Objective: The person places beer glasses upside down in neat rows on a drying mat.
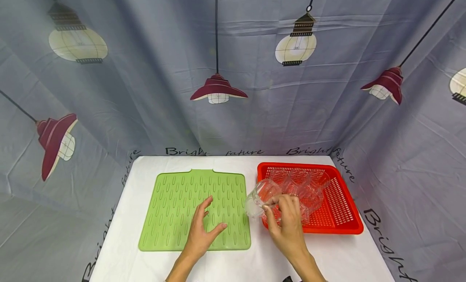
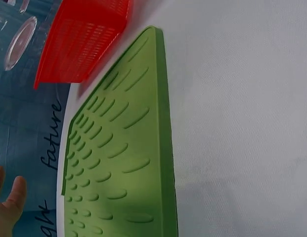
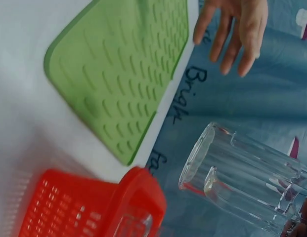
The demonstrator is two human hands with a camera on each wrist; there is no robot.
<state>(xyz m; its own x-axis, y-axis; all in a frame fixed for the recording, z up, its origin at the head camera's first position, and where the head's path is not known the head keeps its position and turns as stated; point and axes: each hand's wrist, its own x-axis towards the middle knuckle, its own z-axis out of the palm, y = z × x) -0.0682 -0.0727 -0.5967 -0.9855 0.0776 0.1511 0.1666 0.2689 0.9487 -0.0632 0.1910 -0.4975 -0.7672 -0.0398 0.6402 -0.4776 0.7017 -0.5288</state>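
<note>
A clear glass mug [image 1: 260, 197] is pinched between the thumb and fingers of my right hand [image 1: 287, 221], tilted in the air at the basket's left edge. In the right wrist view the mug [image 3: 247, 173] shows a round rim and a handle, with my fingertips [image 3: 299, 224] at its far end. My left hand [image 1: 202, 233] hovers over the green ridged mat [image 1: 167, 217], fingers spread and thumb apart, holding nothing. Several more clear mugs [image 1: 309, 193] lie in the red plastic basket [image 1: 349, 201] to the right.
A white cloth covers the table [image 1: 269, 257]. The mat lies flat on the left, with a strip of cloth between it and the basket. Behind stands a grey-blue curtain [image 1: 255, 124] printed with lamps and lettering.
</note>
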